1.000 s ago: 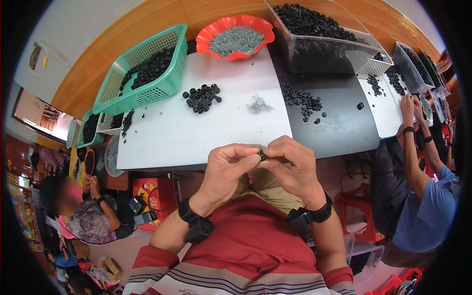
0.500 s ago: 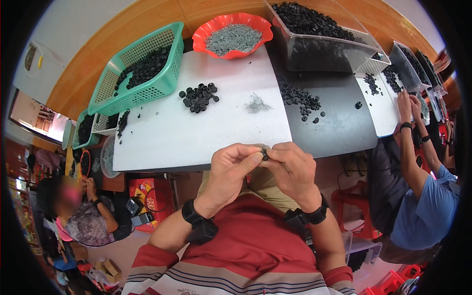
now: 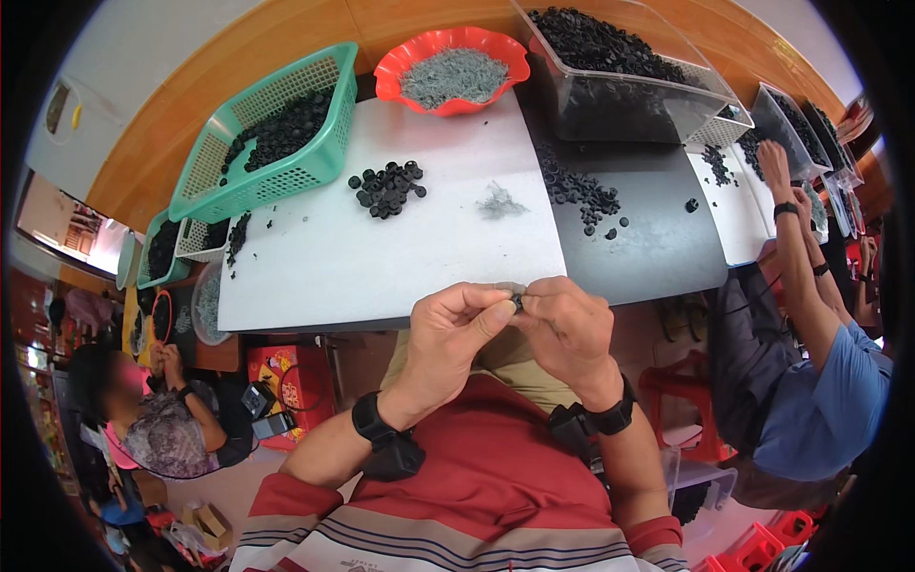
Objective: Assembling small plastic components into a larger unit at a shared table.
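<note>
My left hand and my right hand meet just below the near edge of the white table. Their fingertips pinch one small black ring-shaped part between them. The part is mostly hidden by my fingers. A small pile of black ring parts lies on the white table ahead of my left hand. A tuft of grey fibre lies to its right. More black parts are scattered on the dark table section.
A green basket of black parts stands at the far left, a red bowl of grey fibre at the back, a clear bin of black parts at the far right. Another person works at my right; one sits lower left.
My two hands have stayed together on the small part, shifting only slightly. The view has tilted a little.
</note>
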A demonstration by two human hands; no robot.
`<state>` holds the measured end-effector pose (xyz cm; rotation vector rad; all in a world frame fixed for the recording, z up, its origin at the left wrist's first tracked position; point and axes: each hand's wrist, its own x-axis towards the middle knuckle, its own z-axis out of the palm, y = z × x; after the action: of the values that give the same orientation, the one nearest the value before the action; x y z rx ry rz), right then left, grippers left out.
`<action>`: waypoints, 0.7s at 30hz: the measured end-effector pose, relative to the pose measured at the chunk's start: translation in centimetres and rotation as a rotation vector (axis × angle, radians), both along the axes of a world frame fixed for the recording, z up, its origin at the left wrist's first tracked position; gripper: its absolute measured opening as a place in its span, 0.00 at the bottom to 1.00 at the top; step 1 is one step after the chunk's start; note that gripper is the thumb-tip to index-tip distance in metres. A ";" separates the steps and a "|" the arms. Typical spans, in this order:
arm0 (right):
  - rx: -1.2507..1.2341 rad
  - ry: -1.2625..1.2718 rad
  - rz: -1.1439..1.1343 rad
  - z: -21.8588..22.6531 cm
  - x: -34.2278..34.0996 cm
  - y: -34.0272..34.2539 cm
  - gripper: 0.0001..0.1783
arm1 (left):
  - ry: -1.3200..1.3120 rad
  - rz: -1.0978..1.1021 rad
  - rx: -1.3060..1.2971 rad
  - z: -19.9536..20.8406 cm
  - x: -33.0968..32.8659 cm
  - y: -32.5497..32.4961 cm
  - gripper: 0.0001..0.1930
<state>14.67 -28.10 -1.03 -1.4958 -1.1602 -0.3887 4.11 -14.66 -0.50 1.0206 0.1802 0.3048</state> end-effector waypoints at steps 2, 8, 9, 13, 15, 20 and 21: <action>-0.015 -0.027 -0.013 0.0 0.3 0.1 0.12 | -0.037 0.005 0.003 -0.2 0.2 0.0 0.07; -0.052 0.049 0.040 0.5 0.5 1.0 0.17 | 0.007 0.033 -0.045 0.2 0.0 0.9 0.06; -0.125 0.047 0.041 0.4 0.6 1.0 0.19 | 0.032 0.019 -0.036 0.1 0.0 1.2 0.05; -0.285 -0.027 0.021 0.5 0.1 1.2 0.23 | 0.101 -0.017 -0.023 -0.6 -0.8 2.5 0.04; -0.292 -0.038 0.029 0.6 0.0 1.5 0.22 | 0.122 -0.001 -0.001 -0.2 -1.0 2.6 0.04; -0.312 -0.080 0.050 1.6 -0.2 2.1 0.21 | 0.091 -0.006 0.089 0.6 -1.4 3.3 0.05; -0.328 -0.092 0.047 1.9 -0.2 2.3 0.19 | 0.091 -0.016 0.103 0.6 -1.5 3.5 0.06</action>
<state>14.42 -25.82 0.83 -1.7428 -1.3792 -0.2444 2.63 -11.18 0.14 1.1387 0.2399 0.2550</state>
